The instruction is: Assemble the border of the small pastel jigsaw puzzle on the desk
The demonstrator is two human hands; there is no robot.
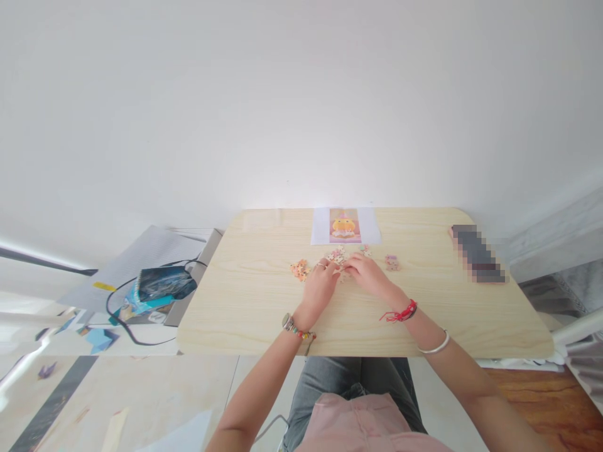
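My left hand [321, 282], fingers curled and closed, meets my right hand [368, 274] over the middle of the table. Both sets of fingertips pinch at a small jigsaw piece, mostly hidden by the fingers. Just beyond them lies a pile of pale and pink jigsaw pieces [336, 254]. Orange jigsaw pieces [300, 270] are heaped to the left of my left hand. A few greenish-white pieces [365, 250] lie behind my right hand, and a small pinkish cluster of pieces [392, 262] sits to its right.
A printed sheet [321, 226] with a yellow cartoon figure lies at the back of the wooden table [254, 301], against the wall. A phone-like dark object [478, 254], pixelated, rests at the right. Left of the table, a bag [164, 285] with a black strap lies on a box.
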